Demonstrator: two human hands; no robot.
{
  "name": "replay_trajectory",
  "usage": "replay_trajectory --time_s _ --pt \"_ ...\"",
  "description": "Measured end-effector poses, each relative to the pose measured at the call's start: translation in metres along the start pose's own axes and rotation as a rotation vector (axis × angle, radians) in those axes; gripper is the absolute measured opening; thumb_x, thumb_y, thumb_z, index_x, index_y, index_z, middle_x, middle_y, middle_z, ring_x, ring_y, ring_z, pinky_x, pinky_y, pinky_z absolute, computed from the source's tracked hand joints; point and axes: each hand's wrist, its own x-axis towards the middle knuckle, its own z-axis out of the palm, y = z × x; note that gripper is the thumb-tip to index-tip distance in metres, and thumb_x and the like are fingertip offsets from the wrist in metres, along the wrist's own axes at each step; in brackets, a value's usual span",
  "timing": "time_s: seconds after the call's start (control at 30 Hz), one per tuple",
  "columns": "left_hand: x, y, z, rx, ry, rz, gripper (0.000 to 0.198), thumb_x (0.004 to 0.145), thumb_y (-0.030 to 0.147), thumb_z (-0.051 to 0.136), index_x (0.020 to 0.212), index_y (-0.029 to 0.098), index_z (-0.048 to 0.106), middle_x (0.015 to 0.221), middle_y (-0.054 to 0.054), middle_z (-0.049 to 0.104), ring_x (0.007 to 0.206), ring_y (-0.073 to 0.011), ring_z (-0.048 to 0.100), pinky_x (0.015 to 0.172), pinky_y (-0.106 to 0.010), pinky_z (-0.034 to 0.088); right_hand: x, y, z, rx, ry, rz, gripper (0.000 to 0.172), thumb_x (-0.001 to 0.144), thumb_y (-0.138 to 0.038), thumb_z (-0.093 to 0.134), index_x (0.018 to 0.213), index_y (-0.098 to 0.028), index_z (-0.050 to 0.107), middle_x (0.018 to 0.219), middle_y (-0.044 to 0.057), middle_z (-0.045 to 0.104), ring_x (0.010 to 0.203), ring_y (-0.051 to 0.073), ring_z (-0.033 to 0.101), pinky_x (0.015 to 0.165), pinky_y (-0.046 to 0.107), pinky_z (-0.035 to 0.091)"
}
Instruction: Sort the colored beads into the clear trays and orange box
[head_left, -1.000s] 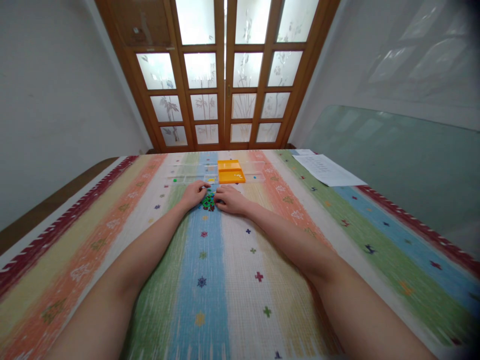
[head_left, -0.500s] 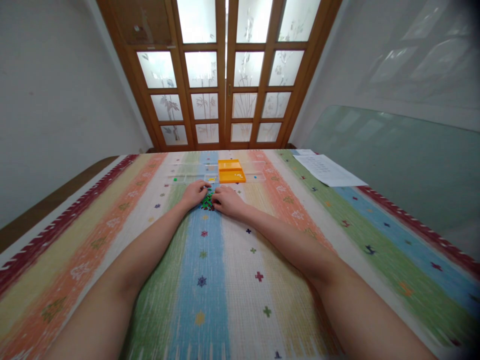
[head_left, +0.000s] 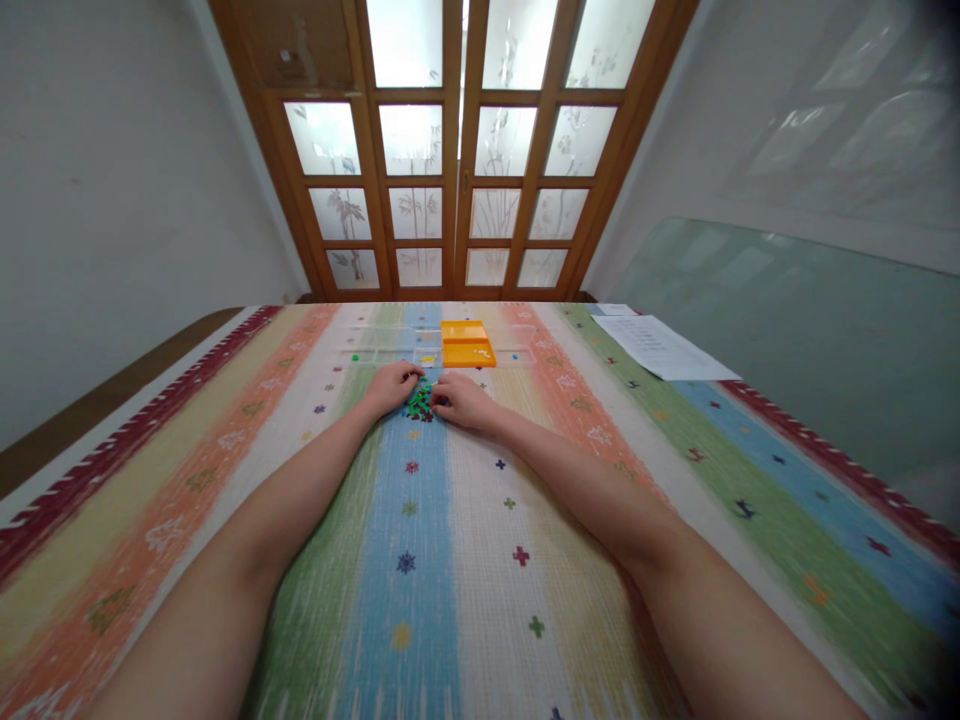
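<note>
A small pile of tiny green and dark red pieces (head_left: 421, 402) lies on the striped cloth between my two hands. At its upper left edge is my left hand (head_left: 391, 388), its fingers curled and thumb drawn in. My right hand (head_left: 459, 402) rests at the pile's right side, fingertips bent together against the pieces. Anything pinched in either hand is too small to make out. Just beyond the hands stands an orange open case (head_left: 469, 352) with a few pale bits in its near half.
Clear plastic trays (head_left: 382, 352) flank the orange case, holding a green piece (head_left: 355, 357), yellow pieces (head_left: 428, 358) and a blue piece (head_left: 515, 357). Printed paper sheets (head_left: 660, 345) lie at the table's far right. Beyond the striped tablecloth (head_left: 480, 600) are wooden glazed doors (head_left: 457, 200).
My right hand has drawn slightly to the right, uncovering more of the green pile. My left hand stays nearly still. The whole view has shifted a little.
</note>
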Motion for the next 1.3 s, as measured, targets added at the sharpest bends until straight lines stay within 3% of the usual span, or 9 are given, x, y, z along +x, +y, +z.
replay_trajectory --time_s 0.47,0.6,0.8,1.07,1.3 --pt "0.001 0.000 0.002 -0.012 0.006 0.033 0.026 0.088 0.022 0.057 0.098 0.023 0.081 0.105 -0.007 0.077 0.101 -0.0258 0.069 0.100 -0.039 0.050 0.002 -0.003 -0.001 0.050 -0.061 -0.032 0.008 0.091 -0.019 0.071 0.088 -0.023 0.077 0.088 0.003 0.068 0.087 0.019 0.057 0.081 0.030 0.040" --pt "0.001 0.000 -0.003 -0.035 -0.050 0.034 0.021 0.085 0.025 0.062 0.096 0.023 0.081 0.098 -0.006 0.076 0.090 -0.0233 0.067 0.091 -0.036 0.052 0.002 -0.003 -0.002 0.070 0.002 -0.005 0.008 0.090 -0.016 0.069 0.087 -0.021 0.074 0.085 0.002 0.068 0.085 0.018 0.057 0.079 0.029 0.040" --pt "0.002 -0.008 -0.013 -0.064 -0.212 0.165 0.017 0.083 0.030 0.071 0.094 0.021 0.080 0.090 -0.005 0.071 0.077 -0.0181 0.061 0.077 -0.030 0.049 0.003 0.006 -0.010 0.152 0.117 0.136 0.006 0.087 -0.015 0.068 0.087 -0.018 0.073 0.086 0.003 0.070 0.081 0.017 0.059 0.075 0.027 0.040" --pt "0.001 -0.010 -0.015 -0.037 -0.220 0.197 0.021 0.083 0.018 0.067 0.099 0.018 0.079 0.094 -0.004 0.071 0.082 -0.0165 0.062 0.080 -0.028 0.049 0.020 0.039 -0.009 0.149 0.372 0.213 0.007 0.089 -0.018 0.066 0.085 -0.018 0.071 0.083 0.003 0.068 0.080 0.017 0.059 0.074 0.027 0.041" --pt "-0.002 -0.001 -0.014 0.054 -0.184 0.209 0.018 0.090 0.024 0.063 0.097 0.018 0.079 0.096 -0.006 0.071 0.089 -0.0196 0.063 0.083 -0.031 0.050 0.053 0.057 0.000 0.028 0.429 0.346 0.010 0.091 -0.019 0.062 0.090 -0.018 0.072 0.087 0.005 0.068 0.084 0.020 0.059 0.078 0.029 0.043"
